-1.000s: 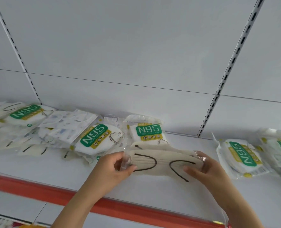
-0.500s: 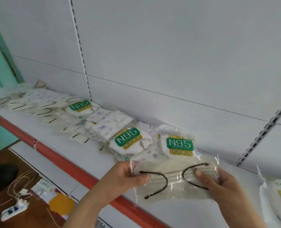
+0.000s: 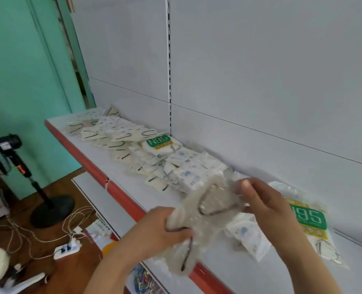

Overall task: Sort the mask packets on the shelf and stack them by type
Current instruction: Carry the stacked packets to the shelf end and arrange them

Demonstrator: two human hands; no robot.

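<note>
Packet (image 3: 209, 211) of beige mask, flat before, now hangs tilted over the shelf (image 3: 120, 179) edge, pinched by my left hand (image 3: 165, 228) and right hand (image 3: 260, 200).

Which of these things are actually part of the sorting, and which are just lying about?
Part of the job:
- clear packet with a beige mask, held by left hand and right hand
- N95 packets
- beige mask packets
- shelf

Lying about:
- fan stand
- power strip
- cables
</note>
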